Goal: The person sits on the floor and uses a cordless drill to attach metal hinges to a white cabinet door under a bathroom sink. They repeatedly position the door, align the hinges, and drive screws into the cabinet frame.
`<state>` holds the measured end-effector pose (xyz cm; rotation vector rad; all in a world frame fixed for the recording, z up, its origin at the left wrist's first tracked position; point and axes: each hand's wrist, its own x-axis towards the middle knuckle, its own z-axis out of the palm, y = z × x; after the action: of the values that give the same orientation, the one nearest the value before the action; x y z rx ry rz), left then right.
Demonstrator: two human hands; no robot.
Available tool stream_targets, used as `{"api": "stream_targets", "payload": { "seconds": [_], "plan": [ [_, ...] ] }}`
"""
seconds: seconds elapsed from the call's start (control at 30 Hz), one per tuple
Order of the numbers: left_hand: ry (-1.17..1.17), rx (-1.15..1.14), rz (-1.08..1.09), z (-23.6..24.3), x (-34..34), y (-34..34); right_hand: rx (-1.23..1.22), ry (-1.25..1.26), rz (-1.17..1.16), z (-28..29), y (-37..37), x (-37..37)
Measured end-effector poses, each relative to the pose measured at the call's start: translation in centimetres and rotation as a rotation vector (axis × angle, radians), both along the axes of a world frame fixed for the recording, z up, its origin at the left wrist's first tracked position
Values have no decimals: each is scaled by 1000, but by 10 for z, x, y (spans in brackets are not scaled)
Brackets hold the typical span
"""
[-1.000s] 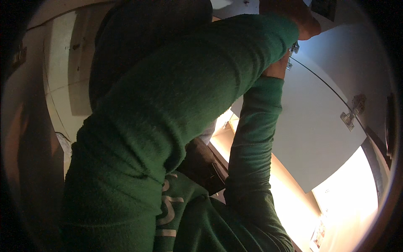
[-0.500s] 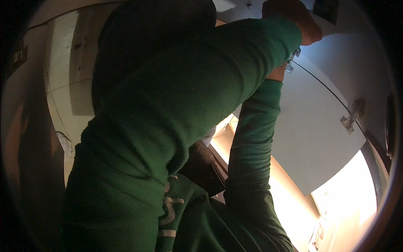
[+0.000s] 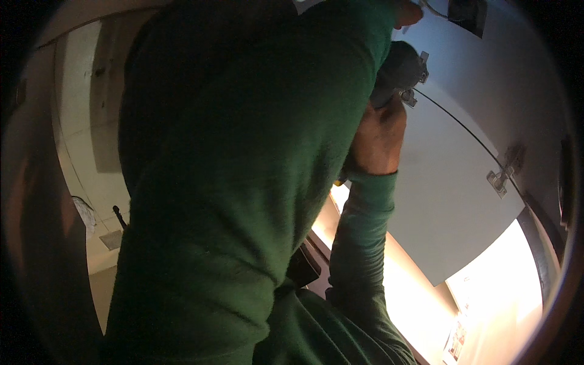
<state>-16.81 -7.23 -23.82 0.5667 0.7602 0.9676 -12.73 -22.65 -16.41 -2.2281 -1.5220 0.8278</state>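
Observation:
My right hand (image 3: 378, 143) is wrapped round a dark, rounded tool that looks like a power drill (image 3: 398, 68). The tool's upper end is beside a metal hinge (image 3: 409, 97) at the edge of a white cabinet door (image 3: 453, 188). My left arm, in a green sleeve (image 3: 261, 152), crosses in front and hides part of the tool and my right hand. At the top edge, only a little of my left hand (image 3: 409, 13) shows, above the tool; most of its fingers are hidden.
A second hinge (image 3: 502, 180) joins the door to the cabinet panel (image 3: 529, 115) farther right. A square dark opening (image 3: 467, 17) with a pale cable lies at top right. Bright light fills the space below the door. A large dark shape (image 3: 201, 67) stands at upper left.
My left hand and forearm have moved up and left, mostly out of view at the top. My right hand and the dark tool, hidden before, now show beside the hinge.

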Motion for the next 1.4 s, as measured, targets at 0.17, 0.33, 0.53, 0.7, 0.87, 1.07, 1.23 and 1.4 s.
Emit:
{"api": "stream_targets", "payload": {
  "seconds": [0.17,0.33,0.53,0.7,0.87,1.07,1.23,1.4],
  "plan": [
    [-466,-297,-112,-43,40,-19,-70,-17,-82,10,-23,7],
    [-690,-246,100,-67,88,-50,-126,-218,93,26,-16,23],
    [-851,56,304,-89,96,-45,-211,-222,90,23,12,-13],
    [-552,83,134,-82,93,-50,-287,-332,243,26,30,-3],
    [-866,-362,3,-69,33,-45,-281,-787,858,18,42,-26],
    [-1038,-597,-205,-68,72,-26,-358,-917,754,13,52,-6],
    [-1053,-741,-171,-62,66,-29,-396,-916,647,6,57,-19],
    [-993,-761,-173,-48,40,-21,-347,-608,257,2,58,-23]
  ]
}}
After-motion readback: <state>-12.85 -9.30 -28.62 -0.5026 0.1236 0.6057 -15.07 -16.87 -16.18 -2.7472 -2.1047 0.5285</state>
